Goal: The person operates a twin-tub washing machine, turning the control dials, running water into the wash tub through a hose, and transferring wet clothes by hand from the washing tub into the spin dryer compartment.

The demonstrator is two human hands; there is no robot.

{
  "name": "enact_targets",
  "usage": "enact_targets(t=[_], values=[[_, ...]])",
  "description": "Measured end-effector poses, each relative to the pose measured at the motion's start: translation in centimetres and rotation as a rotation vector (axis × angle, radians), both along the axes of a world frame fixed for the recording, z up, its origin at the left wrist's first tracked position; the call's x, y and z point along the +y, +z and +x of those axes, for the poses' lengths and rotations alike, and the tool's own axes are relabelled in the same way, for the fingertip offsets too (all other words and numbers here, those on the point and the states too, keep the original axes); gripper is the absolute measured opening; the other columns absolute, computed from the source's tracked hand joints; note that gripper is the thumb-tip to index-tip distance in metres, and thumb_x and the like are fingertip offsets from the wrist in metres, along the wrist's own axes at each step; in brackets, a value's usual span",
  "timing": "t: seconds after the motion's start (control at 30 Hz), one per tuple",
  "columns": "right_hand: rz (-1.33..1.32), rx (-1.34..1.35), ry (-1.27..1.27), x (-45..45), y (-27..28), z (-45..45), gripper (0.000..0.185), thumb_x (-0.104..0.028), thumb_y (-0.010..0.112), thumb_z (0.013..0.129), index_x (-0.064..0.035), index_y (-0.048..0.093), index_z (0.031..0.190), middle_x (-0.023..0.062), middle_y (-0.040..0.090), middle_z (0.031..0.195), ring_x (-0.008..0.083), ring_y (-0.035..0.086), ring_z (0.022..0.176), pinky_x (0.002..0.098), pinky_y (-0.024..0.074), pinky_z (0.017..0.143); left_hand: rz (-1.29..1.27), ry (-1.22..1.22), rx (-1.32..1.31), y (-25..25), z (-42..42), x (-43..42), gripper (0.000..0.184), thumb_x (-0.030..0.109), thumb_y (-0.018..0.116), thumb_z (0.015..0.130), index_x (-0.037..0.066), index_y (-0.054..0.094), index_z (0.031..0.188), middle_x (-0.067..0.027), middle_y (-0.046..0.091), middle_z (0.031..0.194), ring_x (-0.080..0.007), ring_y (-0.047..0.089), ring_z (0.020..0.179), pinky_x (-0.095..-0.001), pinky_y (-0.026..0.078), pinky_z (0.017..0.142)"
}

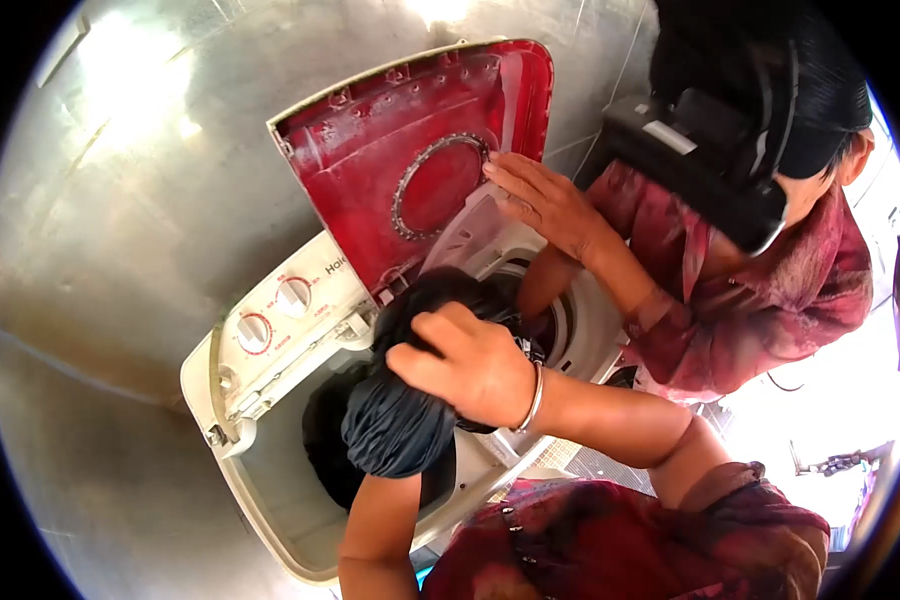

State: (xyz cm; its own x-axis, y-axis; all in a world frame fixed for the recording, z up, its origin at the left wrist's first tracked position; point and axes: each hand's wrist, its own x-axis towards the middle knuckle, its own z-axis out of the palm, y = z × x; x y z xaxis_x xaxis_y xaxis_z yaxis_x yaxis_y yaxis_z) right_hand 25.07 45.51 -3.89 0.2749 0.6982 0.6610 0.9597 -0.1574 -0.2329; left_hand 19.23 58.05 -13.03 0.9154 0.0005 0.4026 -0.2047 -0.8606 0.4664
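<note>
Head view, lol, tight spot: right hand has its fingers curled in, gripping the dark cloth right beneath them, over the wash tub. Left hand's buried in the cloth, so can't tell about those fingers. I'd keep it bunched, off the control panel left of the fingers. Raised red lid and another person's hand crowd the far side; more room down-left of the knuckles.

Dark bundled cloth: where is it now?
In the head view, just left of centre, the cloth is under the person's right hand, partly over the cream washing machine's left tub.
</note>
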Motion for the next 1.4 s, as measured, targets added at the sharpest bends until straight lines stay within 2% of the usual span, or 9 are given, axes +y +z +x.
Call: enact_targets(t=[0.33,0.53,0.63,0.87,1.0,1.1,1.17,1.27,1.4], values=[[0.343,0.229,-0.275,-7.7,-6.5,5.1,0.040,-0.002,0.066,0.062,-0.0036,0.054,0.100,0.0151,0.054,0.094,0.0337,0.056,0.084,0.0333,0.0455,0.074,0.204,-0.292,-0.093,-1.5,5.7,-3.6,0.048,0.035,0.048,0.083,0.009,0.046,0.123,-0.0137,0.045,0.126,-0.0304,0.040,0.119,-0.0412,0.033,0.099],[-0.749,-0.002,-0.775,-13.6,-17.7,8.5,0.041,-0.017,0.066,0.070,-0.0111,0.055,0.109,0.0089,0.054,0.104,0.0284,0.048,0.102,0.0353,0.0393,0.088,0.178,-0.140,0.461,-1.7,5.4,-2.8,0.037,0.023,0.061,0.078,0.005,0.056,0.109,-0.0131,0.059,0.107,-0.0306,0.057,0.095,-0.0331,0.046,0.081],[-0.713,0.213,-0.706,-14.2,-15.8,6.8,0.040,-0.021,0.067,0.071,-0.0083,0.055,0.107,0.0100,0.056,0.103,0.0286,0.050,0.100,0.0357,0.0382,0.089,-0.333,-0.096,0.080,-1.2,-0.1,1.1,0.025,0.008,0.062,0.074,0.003,0.060,0.099,-0.0142,0.061,0.099,-0.0325,0.059,0.089,-0.0342,0.047,0.078],[-0.318,0.303,-0.415,-12.8,-15.2,1.4,0.035,-0.018,0.068,0.069,-0.0038,0.058,0.099,0.0125,0.057,0.099,0.0289,0.050,0.102,0.0372,0.0407,0.089,-0.116,0.125,0.700,-18.6,-9.3,6.4,0.076,0.012,0.068,0.066,0.000,0.030,0.131,-0.0264,0.035,0.130,-0.0370,0.038,0.118,-0.0393,0.032,0.100],[-0.427,0.259,-0.428,-11.9,-17.7,-1.2,0.031,-0.016,0.065,0.072,-0.0026,0.059,0.100,0.0130,0.055,0.104,0.0287,0.049,0.104,0.0366,0.0402,0.091,0.111,0.051,0.261,-30.6,-4.4,7.1,0.077,0.014,0.070,0.068,-0.003,0.029,0.131,-0.0269,0.033,0.131,-0.0333,0.038,0.120,-0.0406,0.031,0.100],[-0.357,0.285,-0.461,-11.7,-17.1,-1.3,0.024,-0.014,0.062,0.074,-0.0016,0.060,0.095,0.0130,0.058,0.099,0.0284,0.052,0.099,0.0366,0.0428,0.087,-0.192,-0.021,0.048,-31.1,0.1,5.5,0.059,0.012,0.066,0.074,-0.005,0.039,0.124,-0.0240,0.043,0.124,-0.0293,0.044,0.115,-0.0388,0.035,0.096],[-0.254,0.267,-0.477,-11.7,-17.0,-1.5,0.017,-0.012,0.061,0.075,-0.0009,0.062,0.088,0.0129,0.060,0.090,0.0283,0.056,0.089,0.0373,0.0460,0.080,-1.936,-0.068,0.661,-29.6,-0.2,5.3,0.039,0.009,0.061,0.078,-0.008,0.050,0.112,-0.0197,0.055,0.111,-0.0261,0.055,0.100,-0.0333,0.043,0.087],[-0.250,0.262,-0.482,-11.7,-17.0,-1.8,0.014,-0.011,0.061,0.075,-0.0008,0.062,0.084,0.0127,0.061,0.086,0.0285,0.057,0.084,0.0368,0.0470,0.077,-0.877,0.017,0.230,-22.5,-5.0,3.5,0.024,0.004,0.060,0.078,-0.008,0.058,0.098,-0.0139,0.063,0.095,-0.0218,0.060,0.084,-0.0288,0.047,0.075],[-0.216,0.232,-0.455,-12.0,-17.0,-1.7,0.011,-0.010,0.062,0.073,-0.0011,0.062,0.080,0.0113,0.061,0.080,0.0275,0.058,0.080,0.0369,0.0481,0.072,-1.387,0.169,0.414,-16.8,-9.8,5.6,0.016,0.002,0.062,0.076,-0.004,0.064,0.091,-0.0057,0.064,0.086,-0.0104,0.057,0.078,-0.0253,0.046,0.066]])
